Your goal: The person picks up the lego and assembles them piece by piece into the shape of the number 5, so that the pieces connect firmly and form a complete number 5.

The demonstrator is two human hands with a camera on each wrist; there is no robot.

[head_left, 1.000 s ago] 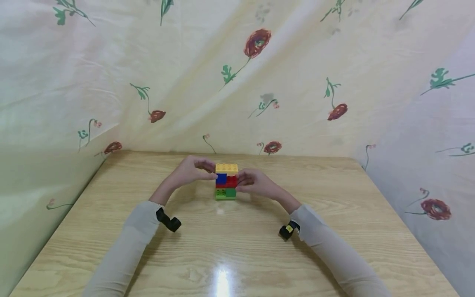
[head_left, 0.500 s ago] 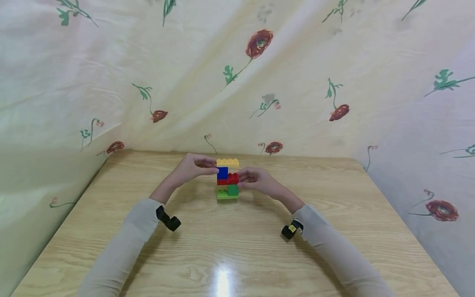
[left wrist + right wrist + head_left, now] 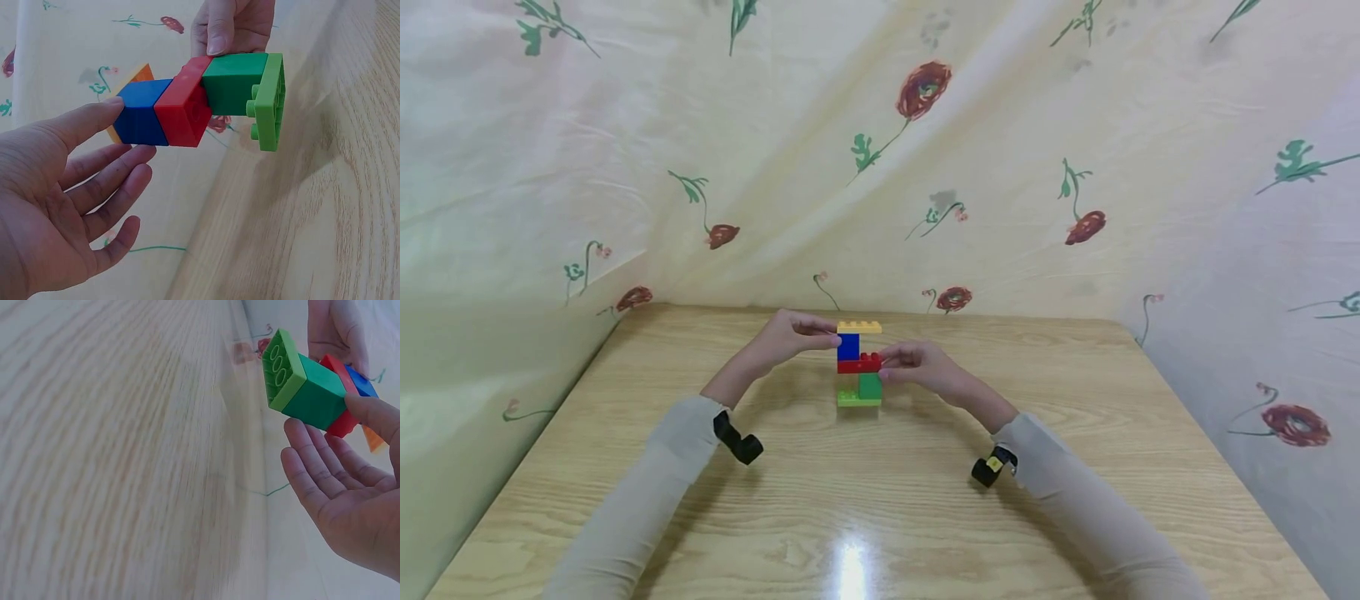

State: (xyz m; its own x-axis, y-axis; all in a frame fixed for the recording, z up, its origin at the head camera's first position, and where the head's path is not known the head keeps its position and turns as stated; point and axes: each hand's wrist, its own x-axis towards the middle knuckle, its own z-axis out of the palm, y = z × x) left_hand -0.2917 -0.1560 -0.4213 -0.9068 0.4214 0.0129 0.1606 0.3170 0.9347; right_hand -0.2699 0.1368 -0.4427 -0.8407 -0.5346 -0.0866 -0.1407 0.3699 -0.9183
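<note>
Both hands hold one stack of toy building bricks in front of me. At the bottom is a light green plate (image 3: 269,103), its hollow underside showing in the right wrist view, off the table. A green brick (image 3: 870,386) sits on its right half, then a red brick (image 3: 859,366), then a blue brick (image 3: 848,347) on the left half. A yellow-orange plate (image 3: 859,327) tops it. My left hand (image 3: 784,340) pinches the blue brick between thumb and fingers. Where green meets red, my right hand (image 3: 922,367) pinches the stack; its thumb (image 3: 369,412) lies against that joint.
The wood-grain table (image 3: 850,483) spreads under both forearms. A flower-printed cloth (image 3: 820,167) hangs behind and along both sides. Each wrist carries a black camera, the left one (image 3: 747,448) and the right one (image 3: 987,470).
The stack has tipped upright, so its upper studs show less and its front side more. Its top has risen slightly in view, the left hand with it. Both hands keep their grip.
</note>
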